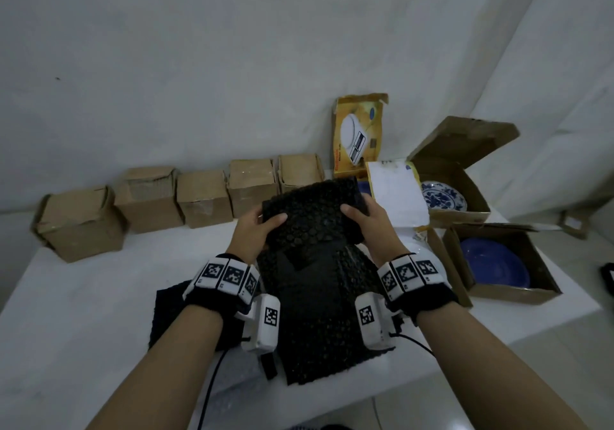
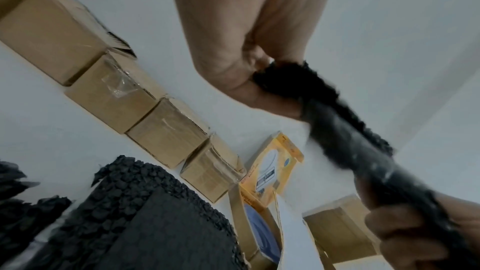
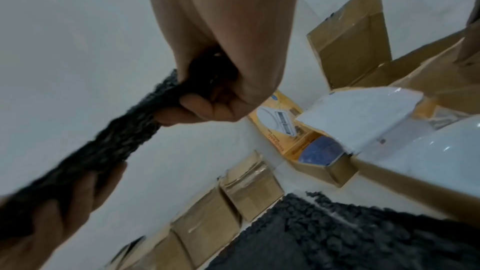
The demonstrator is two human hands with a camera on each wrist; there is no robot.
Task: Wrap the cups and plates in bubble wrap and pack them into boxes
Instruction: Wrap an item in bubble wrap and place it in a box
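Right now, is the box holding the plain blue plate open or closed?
Open: the box has its top uncovered, and the blue plate lies visible inside.

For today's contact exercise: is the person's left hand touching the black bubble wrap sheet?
Touching. The head view shows the left hand gripping the black bubble wrap sheet, thumb on top.

Black bubble wrap (image 1: 312, 217) hung lifted above the table; patterned plate (image 1: 443, 196) and blue plate (image 1: 495, 263) sat in open boxes.

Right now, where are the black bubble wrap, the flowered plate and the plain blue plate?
black bubble wrap (image 1: 312, 217), head view, the bubbled face between both hands.
flowered plate (image 1: 443, 196), head view, its patterned centre.
plain blue plate (image 1: 491, 263), head view, its middle.
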